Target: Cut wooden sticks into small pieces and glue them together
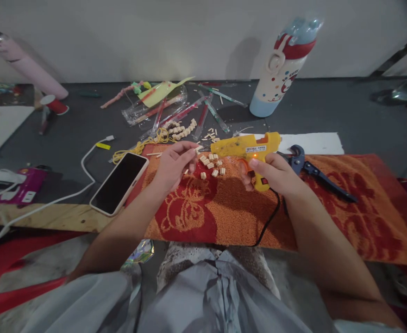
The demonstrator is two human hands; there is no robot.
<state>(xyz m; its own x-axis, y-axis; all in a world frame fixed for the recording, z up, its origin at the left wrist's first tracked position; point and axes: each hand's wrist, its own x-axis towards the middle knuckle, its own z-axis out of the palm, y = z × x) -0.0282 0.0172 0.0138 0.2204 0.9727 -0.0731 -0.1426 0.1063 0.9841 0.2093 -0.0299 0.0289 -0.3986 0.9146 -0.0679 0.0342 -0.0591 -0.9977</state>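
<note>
My right hand [281,175] is wrapped around the handle of a yellow glue gun [236,145], whose orange light glows. The nozzle points left, close to the fingertips of my left hand [175,165]. Those fingers pinch a small pale wooden stick piece [199,148]; whether the nozzle touches it I cannot tell. Just below the nozzle, several little ribbed wooden blocks [208,163] lie on an orange and red towel [252,212]. Short loose stick bits [211,134] and a row of joined pieces [185,131] are scattered behind on the dark table.
A phone [120,182] lies left of the towel, beside a white cable [85,162]. Dark blue cutters [323,178] rest on the right, near a white strip [314,142]. Behind stand a white and blue bottle [276,83] and wrapped sticks [217,115]. Yellow cord [130,150] lies left.
</note>
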